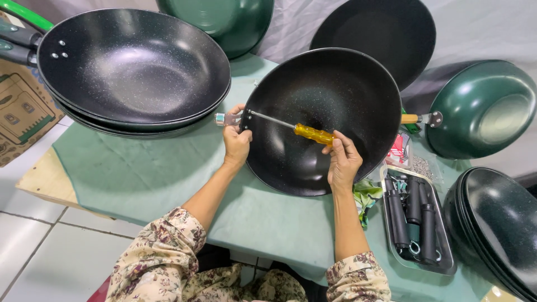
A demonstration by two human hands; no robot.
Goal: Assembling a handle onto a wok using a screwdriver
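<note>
A stiff, heavy-looking black wok [324, 120] is steadied mid-table, rim pinched by the left hand [236, 142]; the right hand [342, 159] fingers are curled around a yellow-handled screwdriver [291, 128].

The wok [330, 120] is black inside with fine pale speckles. The screwdriver [302, 131] has a translucent amber handle and a silver shaft. The tablecloth [151, 173] is pale green. The overturned pan [484, 109] is glossy dark green. The sleeves [162, 257] carry a beige floral print. The handles in the metal tray [417, 221] look black, perhaps dark green.
</note>
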